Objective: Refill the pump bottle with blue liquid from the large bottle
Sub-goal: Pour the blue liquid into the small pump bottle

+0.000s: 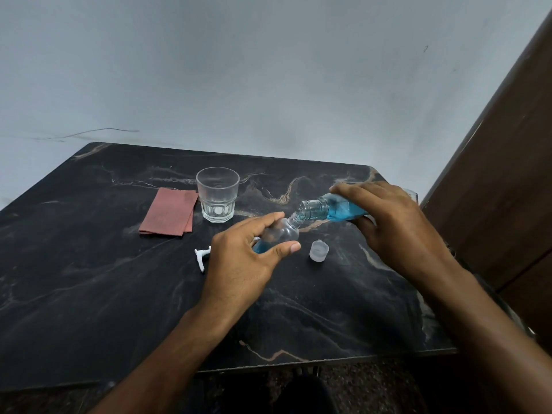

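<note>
My left hand [242, 252] grips a small clear pump bottle [282, 231], tilted with its open neck up to the right; blue liquid sits in its lower part. My right hand [388, 219] holds the large bottle [334, 209] of blue liquid, tipped nearly flat with its open mouth right at the small bottle's neck. The white pump head [200, 256] lies on the table, partly hidden behind my left hand. A translucent cap [319, 250] stands on the table below the two mouths.
A black marble table [89, 279] carries an empty glass tumbler [217, 194] and a folded reddish cloth [170, 212] at the back left. A grey wall stands behind, and a brown wooden panel [507, 174] rises at the right.
</note>
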